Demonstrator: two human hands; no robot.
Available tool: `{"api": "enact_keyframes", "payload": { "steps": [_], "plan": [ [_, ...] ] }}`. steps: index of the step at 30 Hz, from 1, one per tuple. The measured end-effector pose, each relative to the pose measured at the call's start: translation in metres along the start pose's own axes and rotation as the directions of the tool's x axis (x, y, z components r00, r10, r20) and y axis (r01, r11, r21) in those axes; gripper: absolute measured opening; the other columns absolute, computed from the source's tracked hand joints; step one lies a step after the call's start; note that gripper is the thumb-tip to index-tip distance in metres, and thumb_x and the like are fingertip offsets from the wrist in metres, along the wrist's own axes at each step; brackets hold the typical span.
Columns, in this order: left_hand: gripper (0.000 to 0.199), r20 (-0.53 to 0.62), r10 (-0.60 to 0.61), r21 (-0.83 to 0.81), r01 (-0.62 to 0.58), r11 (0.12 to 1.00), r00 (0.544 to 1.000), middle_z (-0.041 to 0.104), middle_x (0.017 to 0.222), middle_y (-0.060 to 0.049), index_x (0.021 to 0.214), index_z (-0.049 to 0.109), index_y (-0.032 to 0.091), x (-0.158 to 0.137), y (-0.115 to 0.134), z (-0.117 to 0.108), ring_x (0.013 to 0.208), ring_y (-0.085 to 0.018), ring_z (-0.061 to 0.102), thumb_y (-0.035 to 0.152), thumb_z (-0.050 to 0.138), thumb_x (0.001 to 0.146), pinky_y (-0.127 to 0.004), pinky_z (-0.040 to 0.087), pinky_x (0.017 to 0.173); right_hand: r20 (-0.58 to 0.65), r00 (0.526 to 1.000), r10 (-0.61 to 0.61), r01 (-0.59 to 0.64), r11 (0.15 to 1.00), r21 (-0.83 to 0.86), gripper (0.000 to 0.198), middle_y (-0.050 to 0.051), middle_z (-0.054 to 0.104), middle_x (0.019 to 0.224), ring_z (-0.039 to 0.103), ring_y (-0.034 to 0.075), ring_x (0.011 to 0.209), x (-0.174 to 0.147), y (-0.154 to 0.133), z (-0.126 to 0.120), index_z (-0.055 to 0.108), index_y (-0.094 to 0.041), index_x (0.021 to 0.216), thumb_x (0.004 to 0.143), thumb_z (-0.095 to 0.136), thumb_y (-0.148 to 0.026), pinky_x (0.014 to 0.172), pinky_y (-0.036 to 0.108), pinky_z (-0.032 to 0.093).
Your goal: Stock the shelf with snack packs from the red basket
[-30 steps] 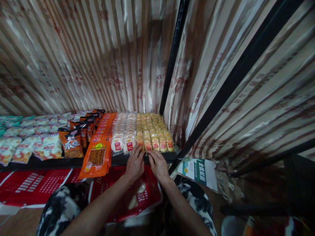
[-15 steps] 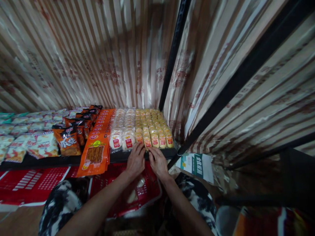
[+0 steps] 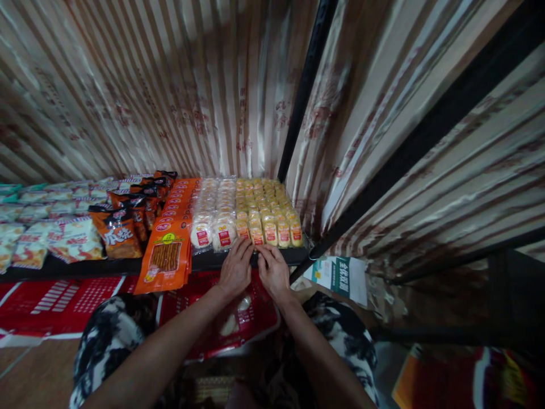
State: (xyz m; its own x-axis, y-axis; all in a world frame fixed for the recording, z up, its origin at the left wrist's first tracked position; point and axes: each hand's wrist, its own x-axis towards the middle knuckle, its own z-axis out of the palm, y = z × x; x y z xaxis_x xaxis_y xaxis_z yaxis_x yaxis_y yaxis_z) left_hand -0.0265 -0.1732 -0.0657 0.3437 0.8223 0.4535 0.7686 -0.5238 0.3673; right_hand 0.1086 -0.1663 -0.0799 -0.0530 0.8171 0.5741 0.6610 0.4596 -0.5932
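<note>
Rows of small yellow wrapped cakes (image 3: 269,232) with red-and-white labels stand packed at the right end of a black shelf (image 3: 208,259). My left hand (image 3: 237,267) is at the front of these rows, its fingers bent together against the lower edge of a front wrapped cake (image 3: 256,234). From the other side my right hand (image 3: 273,274) meets the same cake with curled fingertips. The thumbs and the exact hold are partly hidden. Left of the yellow cakes are two rows of round white wrapped cakes (image 3: 223,236).
Orange packets of stick snacks (image 3: 164,255) overhang the shelf front, beside orange-black snack bags (image 3: 119,236) and white snack bags (image 3: 76,238). Beneath is a red basket (image 3: 183,301) with white pieces inside. Black posts (image 3: 304,91) and a striped curtain (image 3: 204,102) stand behind.
The view has tipped down slightly, so the shelf appears higher. Both hands stay at the front of the yellow cakes, with only slight finger movement.
</note>
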Motion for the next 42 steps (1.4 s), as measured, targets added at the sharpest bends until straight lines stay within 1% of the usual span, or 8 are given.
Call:
{"api": "enact_keyframes", "payload": {
  "steps": [6,10,16,23,27,31,38,42],
  "plan": [
    [0.058,-0.010,-0.008,0.001,0.008,1.000,1.000,0.045,0.133,-0.011,0.126,0.045,0.013,0.001,-0.002,0.002,0.133,-0.025,0.025,0.002,0.040,0.069,-0.049,0.030,0.110,-0.011,1.000,0.004,-0.005,0.998,-0.065,0.036,0.008,0.060,0.100,0.055,0.019,0.095,0.000,0.002,0.000,0.064,-0.020,0.107,0.082,0.040,-0.014,0.088,0.034,0.048],
    [0.056,-0.004,-0.002,0.019,0.002,1.000,1.000,0.044,0.134,-0.011,0.127,0.045,0.011,0.002,-0.002,0.004,0.132,-0.025,0.026,0.003,0.039,0.071,-0.047,0.029,0.111,0.002,1.000,0.010,-0.010,0.996,-0.086,0.036,0.008,0.059,0.102,0.054,0.020,0.097,-0.001,0.001,0.002,0.064,-0.020,0.108,0.081,0.041,-0.013,0.090,0.034,0.047],
    [0.057,-0.013,-0.009,0.027,0.010,1.000,1.000,0.042,0.136,-0.013,0.128,0.043,0.009,0.003,-0.001,0.009,0.133,-0.026,0.025,0.003,0.040,0.071,-0.048,0.029,0.110,-0.006,1.000,-0.007,0.007,0.997,-0.079,0.036,0.009,0.058,0.104,0.053,0.019,0.100,-0.001,-0.001,0.005,0.063,-0.019,0.109,0.081,0.040,-0.012,0.091,0.034,0.046],
    [0.059,-0.035,0.050,0.052,-0.048,0.997,0.998,0.037,0.140,-0.015,0.131,0.039,0.006,-0.001,-0.004,0.012,0.135,-0.026,0.020,0.003,0.040,0.071,-0.048,0.027,0.111,-0.010,1.000,-0.013,0.013,0.998,-0.064,0.035,0.009,0.059,0.103,0.053,0.019,0.099,-0.002,-0.002,0.005,0.063,-0.017,0.107,0.081,0.040,-0.011,0.090,0.034,0.046],
    [0.061,-0.042,0.071,0.057,-0.068,0.996,0.997,0.034,0.143,-0.013,0.136,0.032,0.009,-0.006,-0.004,0.016,0.137,-0.025,0.016,0.005,0.039,0.075,-0.049,0.028,0.110,-0.007,1.000,-0.012,0.011,0.998,-0.060,0.036,0.010,0.059,0.105,0.052,0.019,0.100,-0.006,-0.002,0.004,0.063,-0.016,0.107,0.081,0.040,-0.010,0.090,0.034,0.046],
    [0.056,-0.034,0.083,0.079,-0.080,0.994,0.996,0.031,0.145,-0.012,0.137,0.030,0.010,-0.010,-0.006,0.021,0.138,-0.024,0.012,0.009,0.037,0.082,-0.048,0.028,0.110,-0.007,1.000,0.001,-0.002,0.998,-0.062,0.035,0.009,0.059,0.108,0.051,0.019,0.102,-0.009,-0.003,0.002,0.064,-0.016,0.106,0.082,0.040,-0.011,0.090,0.034,0.046],
    [0.052,-0.013,0.081,0.106,-0.079,0.991,0.997,0.031,0.145,-0.012,0.139,0.028,0.012,-0.009,-0.007,0.022,0.138,-0.024,0.012,0.016,0.036,0.087,-0.047,0.031,0.108,0.000,1.000,0.010,-0.010,0.997,-0.077,0.035,0.009,0.058,0.111,0.050,0.020,0.103,-0.007,-0.006,0.001,0.063,-0.016,0.107,0.082,0.040,-0.012,0.091,0.035,0.045],
    [0.051,-0.007,0.121,0.098,-0.119,0.988,0.993,0.032,0.144,-0.015,0.139,0.027,0.010,-0.008,-0.007,0.018,0.138,-0.024,0.014,0.017,0.034,0.088,-0.048,0.031,0.107,0.015,1.000,0.019,-0.018,0.997,-0.077,0.035,0.009,0.058,0.110,0.050,0.020,0.103,-0.006,-0.007,0.001,0.064,-0.017,0.106,0.081,0.040,-0.011,0.091,0.036,0.045]
  ]
}}
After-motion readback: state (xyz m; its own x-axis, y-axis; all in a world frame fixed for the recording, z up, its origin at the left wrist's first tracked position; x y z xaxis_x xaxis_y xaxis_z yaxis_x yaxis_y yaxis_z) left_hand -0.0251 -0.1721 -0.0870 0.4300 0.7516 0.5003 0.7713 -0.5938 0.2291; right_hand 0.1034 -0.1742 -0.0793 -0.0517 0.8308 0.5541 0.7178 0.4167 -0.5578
